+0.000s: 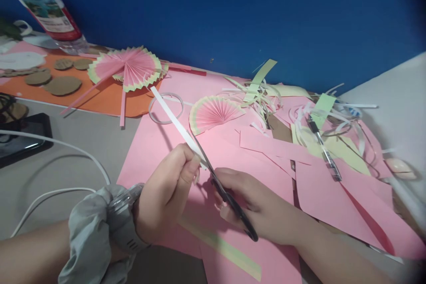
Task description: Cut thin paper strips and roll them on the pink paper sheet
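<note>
My left hand (pixel 173 188) pinches a narrow white paper strip (pixel 171 117), which slants up and to the left. In my right hand (pixel 249 199) is a pair of scissors (pixel 234 206) with black handles. Its blades lie against the strip close to my left fingertips; whether they cut into it I cannot tell. Beneath both hands spread pink paper sheets (pixel 143 155). A pleated pink, yellow-green-edged half-round paper fan (pixel 216 115) lies just beyond them. Left of it is a tape ring (pixel 166 108), partly behind the strip. A pale green strip (pixel 229 250) lies below my hands.
Larger pleated fans (pixel 140 69) with pink sticks rest on orange paper (pixel 109 102), beside cardboard discs (pixel 63 85). A bottle (pixel 49 13) stands at the back left; a phone (pixel 26 137) and white cable (pixel 76 148) lie nearer. Paper scraps (pixel 262 97) and a pen (pixel 324 148) are right.
</note>
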`<action>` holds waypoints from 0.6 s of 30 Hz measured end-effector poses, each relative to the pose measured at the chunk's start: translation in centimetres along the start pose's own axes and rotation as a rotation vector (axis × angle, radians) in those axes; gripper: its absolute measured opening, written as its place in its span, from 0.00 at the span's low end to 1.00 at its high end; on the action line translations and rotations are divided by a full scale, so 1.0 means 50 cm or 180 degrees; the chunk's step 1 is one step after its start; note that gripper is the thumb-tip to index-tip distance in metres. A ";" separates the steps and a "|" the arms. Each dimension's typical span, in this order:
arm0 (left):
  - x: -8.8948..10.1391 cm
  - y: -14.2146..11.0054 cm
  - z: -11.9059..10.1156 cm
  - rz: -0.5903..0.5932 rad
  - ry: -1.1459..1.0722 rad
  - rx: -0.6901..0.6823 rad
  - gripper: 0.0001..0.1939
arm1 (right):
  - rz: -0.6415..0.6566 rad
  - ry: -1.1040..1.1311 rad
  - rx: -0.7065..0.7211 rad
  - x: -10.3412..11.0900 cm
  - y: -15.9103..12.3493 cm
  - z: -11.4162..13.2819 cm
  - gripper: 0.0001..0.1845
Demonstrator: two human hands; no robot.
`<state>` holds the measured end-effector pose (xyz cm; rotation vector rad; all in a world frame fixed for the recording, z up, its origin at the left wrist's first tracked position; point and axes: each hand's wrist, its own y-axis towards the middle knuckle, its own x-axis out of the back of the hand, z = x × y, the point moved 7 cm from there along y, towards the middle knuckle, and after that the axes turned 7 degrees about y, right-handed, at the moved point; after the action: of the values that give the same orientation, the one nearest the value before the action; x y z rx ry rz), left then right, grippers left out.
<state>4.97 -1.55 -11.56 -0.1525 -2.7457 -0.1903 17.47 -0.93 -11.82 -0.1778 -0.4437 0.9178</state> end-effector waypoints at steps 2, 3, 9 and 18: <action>-0.002 0.000 0.002 0.0027 -0.0038 0.0034 0.12 | 0.0049 0.0073 -0.0016 0.000 0.000 0.000 0.12; -0.003 -0.001 0.003 0.0042 -0.0062 0.0046 0.12 | 0.0079 0.0099 -0.0016 0.000 0.000 0.000 0.12; -0.009 0.002 0.008 0.0065 -0.0167 0.0099 0.12 | 0.0178 0.0248 0.0050 0.002 0.000 0.000 0.12; -0.010 0.002 0.012 0.0086 -0.0251 0.0192 0.13 | 0.0122 0.0083 0.0041 0.003 0.002 -0.001 0.11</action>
<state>5.24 -1.43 -12.30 -0.1843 -2.8223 -0.0960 17.49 -0.75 -11.86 -0.1867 -0.4114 0.9547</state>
